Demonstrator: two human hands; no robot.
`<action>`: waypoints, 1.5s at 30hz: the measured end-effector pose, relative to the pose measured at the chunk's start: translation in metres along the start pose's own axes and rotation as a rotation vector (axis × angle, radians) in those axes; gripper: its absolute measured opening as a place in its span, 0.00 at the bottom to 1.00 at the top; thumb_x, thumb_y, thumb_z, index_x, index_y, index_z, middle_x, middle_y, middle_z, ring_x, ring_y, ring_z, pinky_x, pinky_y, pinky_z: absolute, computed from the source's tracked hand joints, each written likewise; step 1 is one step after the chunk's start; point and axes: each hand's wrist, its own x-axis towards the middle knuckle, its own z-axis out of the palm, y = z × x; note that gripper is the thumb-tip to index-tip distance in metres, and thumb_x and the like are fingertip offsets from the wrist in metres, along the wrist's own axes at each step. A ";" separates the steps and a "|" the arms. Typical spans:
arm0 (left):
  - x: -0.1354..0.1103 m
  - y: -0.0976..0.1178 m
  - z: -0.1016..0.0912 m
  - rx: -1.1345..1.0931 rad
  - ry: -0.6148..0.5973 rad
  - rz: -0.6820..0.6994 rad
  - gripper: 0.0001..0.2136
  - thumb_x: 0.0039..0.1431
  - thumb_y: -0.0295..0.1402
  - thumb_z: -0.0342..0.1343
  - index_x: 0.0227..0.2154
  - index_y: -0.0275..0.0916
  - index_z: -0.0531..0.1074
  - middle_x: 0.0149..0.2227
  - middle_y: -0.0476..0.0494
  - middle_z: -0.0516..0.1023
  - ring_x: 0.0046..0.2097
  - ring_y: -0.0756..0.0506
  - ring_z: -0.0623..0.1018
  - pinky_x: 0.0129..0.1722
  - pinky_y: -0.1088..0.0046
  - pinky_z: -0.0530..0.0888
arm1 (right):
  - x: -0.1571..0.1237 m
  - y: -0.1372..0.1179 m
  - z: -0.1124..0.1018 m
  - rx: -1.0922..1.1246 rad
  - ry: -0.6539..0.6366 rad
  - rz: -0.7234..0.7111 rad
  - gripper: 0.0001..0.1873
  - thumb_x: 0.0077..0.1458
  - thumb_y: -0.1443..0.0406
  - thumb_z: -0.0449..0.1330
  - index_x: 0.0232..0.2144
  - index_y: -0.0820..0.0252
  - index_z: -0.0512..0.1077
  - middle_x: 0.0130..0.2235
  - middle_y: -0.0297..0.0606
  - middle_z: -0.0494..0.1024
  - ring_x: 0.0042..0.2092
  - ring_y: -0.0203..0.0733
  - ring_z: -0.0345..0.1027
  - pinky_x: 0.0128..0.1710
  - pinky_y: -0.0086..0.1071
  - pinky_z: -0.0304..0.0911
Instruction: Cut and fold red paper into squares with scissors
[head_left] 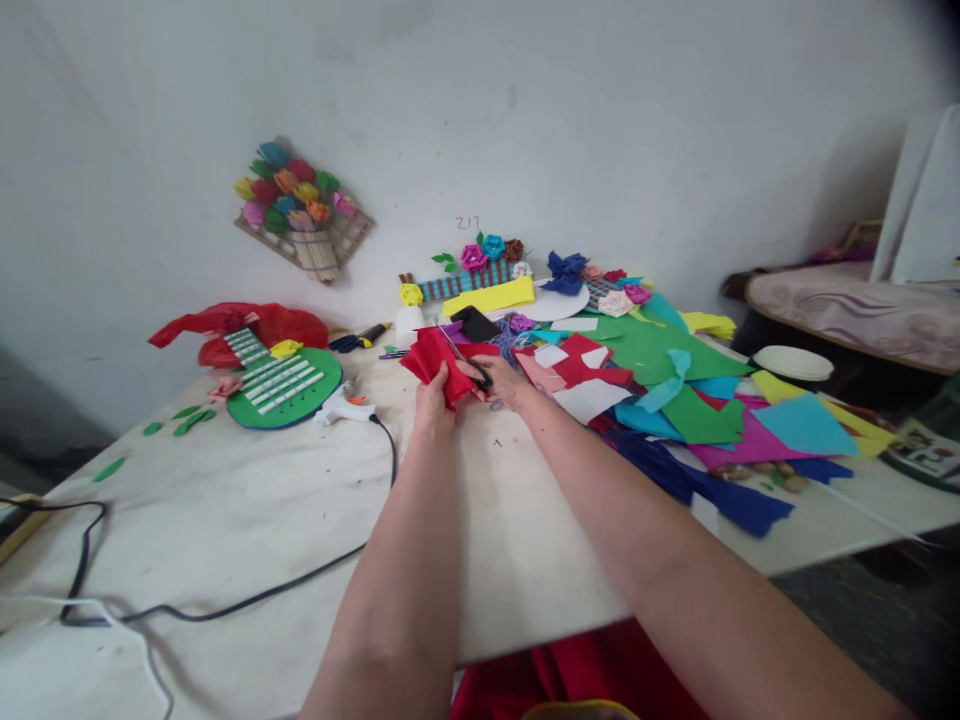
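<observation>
My left hand grips a folded piece of red crepe paper above the far middle of the table. In my right hand is a pair of scissors with dark handles. Its blades point away to the upper left and lie across the red paper; whether they are apart is too small to tell. Both hands are close together. Just behind them lie a black piece and a strip of yellow paper.
A white glue gun with a black cord lies left, beside a green guitar-shaped craft. Coloured paper scraps heap on the right. Pliers lie near the wall. A bouquet craft hangs on the wall. A bottle stands right.
</observation>
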 end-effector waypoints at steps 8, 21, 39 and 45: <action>0.000 0.000 0.001 0.004 0.017 -0.016 0.02 0.52 0.22 0.55 0.28 0.33 0.70 0.26 0.45 0.76 0.25 0.50 0.76 0.28 0.75 0.74 | -0.001 -0.003 0.002 0.028 0.017 0.019 0.17 0.39 0.55 0.63 0.20 0.60 0.62 0.12 0.23 0.59 0.12 0.26 0.49 0.11 0.22 0.39; 0.000 0.000 0.001 -0.013 0.008 -0.020 0.02 0.53 0.23 0.54 0.30 0.33 0.70 0.26 0.45 0.75 0.25 0.50 0.76 0.28 0.75 0.74 | -0.001 -0.003 0.003 0.044 0.052 0.001 0.16 0.40 0.55 0.63 0.20 0.61 0.65 0.12 0.23 0.59 0.12 0.25 0.47 0.11 0.23 0.39; -0.001 0.001 0.002 -0.016 0.006 -0.031 0.02 0.53 0.23 0.54 0.30 0.33 0.70 0.24 0.45 0.75 0.24 0.50 0.75 0.27 0.75 0.74 | -0.001 -0.004 0.004 -0.015 0.068 -0.008 0.16 0.38 0.57 0.64 0.18 0.61 0.63 0.12 0.24 0.58 0.13 0.26 0.47 0.12 0.24 0.39; 0.000 0.001 0.001 -0.003 0.010 -0.023 0.03 0.52 0.22 0.54 0.30 0.32 0.71 0.27 0.44 0.76 0.25 0.49 0.76 0.28 0.75 0.75 | -0.002 -0.004 -0.001 0.062 0.005 0.011 0.17 0.41 0.54 0.62 0.19 0.60 0.62 0.14 0.26 0.62 0.14 0.27 0.52 0.12 0.22 0.44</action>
